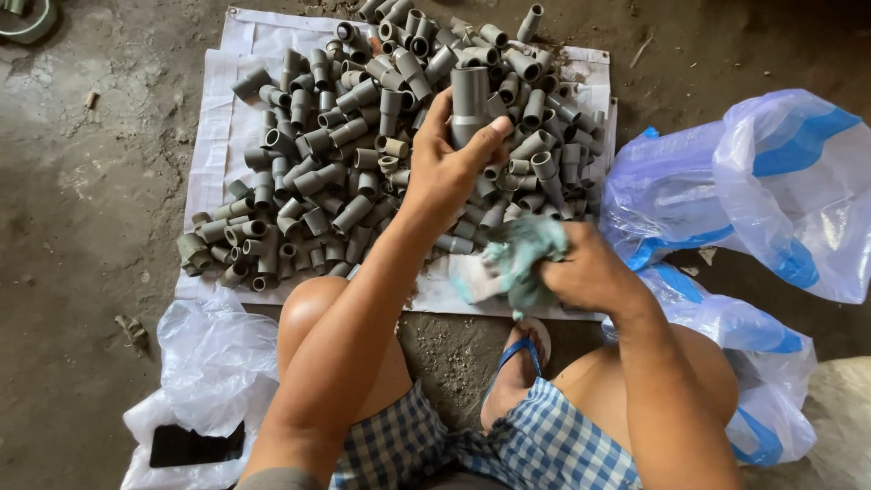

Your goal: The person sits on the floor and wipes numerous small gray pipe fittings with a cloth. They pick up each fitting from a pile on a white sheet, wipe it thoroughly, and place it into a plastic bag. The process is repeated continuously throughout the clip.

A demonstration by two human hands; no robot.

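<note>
Gripping a grey plastic pipe fitting [469, 102] in our left hand [445, 168] at centre frame, we clutch a crumpled teal cloth [522, 259] in our closed right hand [590, 272] just below.

One heap of grey pipe fittings [363, 154], too many to count, three plastic bags [780, 181], one rag [522, 259]

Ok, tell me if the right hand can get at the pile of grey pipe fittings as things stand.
Probably yes, but not freely: the right hand is closed around a teal rag, so its fingers are taken up. The pile of grey pipe fittings lies uncovered just ahead on the white sheet.
</note>
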